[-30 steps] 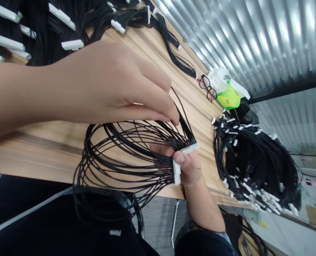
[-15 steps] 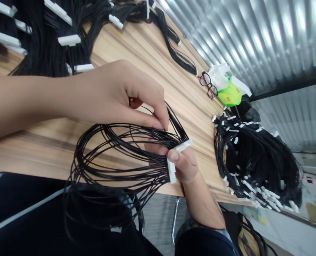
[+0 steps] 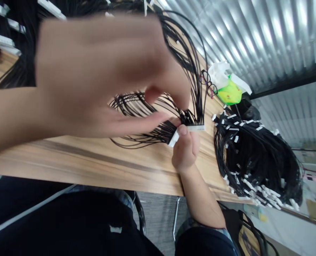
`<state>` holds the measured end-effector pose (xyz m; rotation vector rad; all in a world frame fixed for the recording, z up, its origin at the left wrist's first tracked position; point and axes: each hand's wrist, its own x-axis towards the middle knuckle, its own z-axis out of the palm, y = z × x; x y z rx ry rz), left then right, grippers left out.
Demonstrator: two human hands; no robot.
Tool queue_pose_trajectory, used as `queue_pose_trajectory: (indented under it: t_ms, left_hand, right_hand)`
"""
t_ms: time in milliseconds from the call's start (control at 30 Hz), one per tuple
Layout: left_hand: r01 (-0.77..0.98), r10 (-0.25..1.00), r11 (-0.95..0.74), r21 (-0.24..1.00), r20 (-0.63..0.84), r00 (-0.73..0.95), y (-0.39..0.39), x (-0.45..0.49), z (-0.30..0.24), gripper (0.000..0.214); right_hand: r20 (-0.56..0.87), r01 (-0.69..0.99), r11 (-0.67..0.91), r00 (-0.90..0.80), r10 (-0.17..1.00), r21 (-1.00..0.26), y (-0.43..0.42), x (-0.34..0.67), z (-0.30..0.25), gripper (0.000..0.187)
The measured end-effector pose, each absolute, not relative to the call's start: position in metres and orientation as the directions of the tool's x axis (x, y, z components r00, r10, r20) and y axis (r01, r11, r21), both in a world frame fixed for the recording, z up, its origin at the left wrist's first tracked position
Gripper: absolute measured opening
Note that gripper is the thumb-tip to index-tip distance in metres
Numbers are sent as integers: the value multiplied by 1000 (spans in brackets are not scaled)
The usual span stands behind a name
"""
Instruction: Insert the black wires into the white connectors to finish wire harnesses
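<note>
My right hand [image 3: 186, 153] comes up from the lower right and is closed on the two white connectors [image 3: 196, 128] of a black wire harness [image 3: 194, 53], thumb on top. My left hand [image 3: 94, 78] reaches in from the left, large and blurred by motion. Its thumb and fingers are pinched round the wires just beside the connectors. The wire loops rise and arc over above the wooden table [image 3: 94, 163].
A big pile of black harnesses [image 3: 256, 163] with white connectors lies at the table's right end. More harnesses [image 3: 11, 42] lie at the top left. Glasses [image 3: 208, 83] and a green object [image 3: 228, 94] sit by the corrugated metal wall [image 3: 254, 35].
Both hands have risen over the table. The wire loop that hung over the table's near edge now stands above it. My left hand has come closer to the camera and is blurred.
</note>
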<state>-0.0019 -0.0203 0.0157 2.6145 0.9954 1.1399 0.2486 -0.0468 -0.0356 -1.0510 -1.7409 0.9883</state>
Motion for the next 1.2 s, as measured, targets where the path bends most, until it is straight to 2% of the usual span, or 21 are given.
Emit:
queue_pose_trajectory:
  t_ms: [100,167,233,333,433,567,667,733,833,900,1000,1100,1167,1200]
  left_hand:
    - [516,464,-847,127,649,603,-25,0,5,26]
    - [513,399,-856,59,706,585,-25,5,-2,19]
    - [528,367,-849,23,745,558,-23,10,-4,24]
    - [532,448,-840,110,694,564,-19,16,-1,42]
    - [533,546,-818,217,588,597,-17,18,3,48]
    - [561,604,-787,256,505,617,-18,19,1,56]
    - [555,609,-786,272,499,617,-18,20,-1,47]
    - [551,583,-802,233,507,635,-17,21,-3,44]
    - [550,516,-827,116,544,662,-15,22,-3,47]
    - [537,429,-843,19,624,653,-15,21,-2,43]
    - [444,254,-892,-82,723,643,-17,15,-1,39]
    - [147,58,-986,-73,682,729,-24,11,-3,42]
    - [42,10,-999,-31,679,734,-29,13,-8,45]
    - [56,29,-998,-17,694,720,-30,15,-10,46]
  right_hand:
    - [368,271,395,-146,918,-878,-49,246,-38,33]
    - [392,284,409,-117,912,-867,-51,246,-39,31]
    - [386,326,411,-141,912,-852,-52,247,-40,34]
    - [365,341,400,-166,916,-851,-54,249,-45,33]
    - [367,279,393,-142,919,-876,-55,250,-49,27]
    - [359,264,383,-136,923,-885,-56,251,-50,25]
    - [346,296,385,-176,922,-874,-56,252,-47,30]
    - [354,318,401,-196,915,-859,-55,252,-44,32]
    - [355,336,408,-210,911,-849,-56,251,-42,30]
    - [366,316,408,-185,912,-856,-57,248,-43,28]
    - [352,328,342,-30,936,-881,-59,244,-46,31]
    - [315,344,253,138,939,-904,-56,241,-47,30]
    - [329,336,253,192,925,-907,-53,238,-45,31]
    - [334,324,259,203,920,-910,-51,238,-43,31]
